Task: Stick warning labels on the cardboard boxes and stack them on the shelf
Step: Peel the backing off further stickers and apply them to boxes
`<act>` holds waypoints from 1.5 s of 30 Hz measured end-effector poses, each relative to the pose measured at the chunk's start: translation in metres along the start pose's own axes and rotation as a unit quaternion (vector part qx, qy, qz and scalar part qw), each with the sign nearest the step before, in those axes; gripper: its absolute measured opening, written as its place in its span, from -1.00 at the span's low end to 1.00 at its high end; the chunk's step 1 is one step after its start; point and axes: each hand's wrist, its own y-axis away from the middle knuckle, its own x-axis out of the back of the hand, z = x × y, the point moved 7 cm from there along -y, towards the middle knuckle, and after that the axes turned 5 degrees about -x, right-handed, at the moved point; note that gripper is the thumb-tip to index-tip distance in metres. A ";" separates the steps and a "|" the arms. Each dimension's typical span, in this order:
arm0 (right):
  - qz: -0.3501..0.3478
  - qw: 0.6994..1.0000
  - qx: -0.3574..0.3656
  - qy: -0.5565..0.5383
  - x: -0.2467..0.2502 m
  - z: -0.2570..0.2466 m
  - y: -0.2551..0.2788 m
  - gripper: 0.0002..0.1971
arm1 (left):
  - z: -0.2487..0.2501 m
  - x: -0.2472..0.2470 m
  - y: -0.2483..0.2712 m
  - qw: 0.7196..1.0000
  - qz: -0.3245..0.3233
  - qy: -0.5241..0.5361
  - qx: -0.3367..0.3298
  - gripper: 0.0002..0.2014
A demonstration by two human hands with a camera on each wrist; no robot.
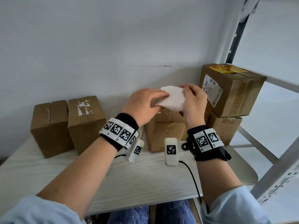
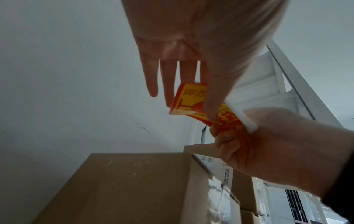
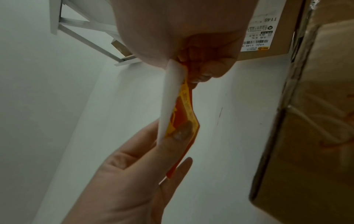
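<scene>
Both hands hold a label sheet over the middle cardboard box [image 1: 165, 131]. In the head view only its white backing [image 1: 173, 99] shows. The wrist views show the red and yellow warning label [image 2: 191, 103] bending away from the backing [image 3: 172, 97]. My left hand [image 1: 155, 99] pinches the label's free end, thumb on its printed face and fingers straight behind it. My right hand [image 1: 189, 92] grips the other end, with fingers curled round label and backing. At the right two boxes are stacked, and the upper box [image 1: 229, 89] has a warning label [image 1: 226, 69] on top.
Two more brown boxes [image 1: 50, 126] [image 1: 87, 122] stand at the left of the pale wooden table [image 1: 113, 175]. A white metal shelf frame [image 1: 275, 81] rises at the right, over the stacked boxes. A white wall lies behind.
</scene>
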 end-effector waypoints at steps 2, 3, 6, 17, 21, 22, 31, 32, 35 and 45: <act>-0.006 1.000 -0.022 -0.013 0.001 0.004 -0.002 -0.78 | 0.001 0.002 0.000 1.000 0.024 -0.009 -0.002 -0.60; -0.010 0.999 -0.031 -0.016 0.001 0.005 -0.002 -0.78 | 0.001 0.002 0.001 1.000 0.026 -0.011 0.000 -0.61; -0.024 0.999 -0.042 -0.007 0.003 0.008 -0.002 -0.74 | 0.002 -0.002 0.000 0.999 0.010 -0.036 0.005 -0.61; -0.119 0.937 -0.207 -0.256 -0.009 0.014 0.013 -0.85 | -0.009 -0.006 -0.002 0.997 0.015 -0.046 0.068 -0.65; -0.135 0.905 -0.238 -0.326 -0.014 0.013 0.010 -0.77 | -0.020 -0.010 -0.005 0.990 0.030 0.037 0.132 -0.76; -0.142 0.905 -0.239 -0.323 -0.013 0.012 0.009 -0.72 | -0.027 -0.011 -0.005 0.979 0.038 0.094 0.175 -0.81; -0.143 0.978 -0.152 -0.031 -0.007 0.019 0.002 -0.67 | -0.034 -0.038 0.000 0.835 0.043 0.417 0.356 -0.87; -0.139 0.981 -0.132 0.001 -0.006 0.021 0.000 -0.67 | -0.035 -0.039 0.000 0.838 0.045 0.407 0.361 -0.86; -0.117 0.989 -0.074 0.060 -0.001 0.020 -0.006 -0.65 | -0.042 -0.042 0.000 0.856 0.050 0.360 0.368 -0.87; -0.133 0.982 0.006 0.137 -0.002 0.024 -0.009 -0.71 | -0.066 -0.035 -0.001 0.913 0.110 0.167 0.356 -0.79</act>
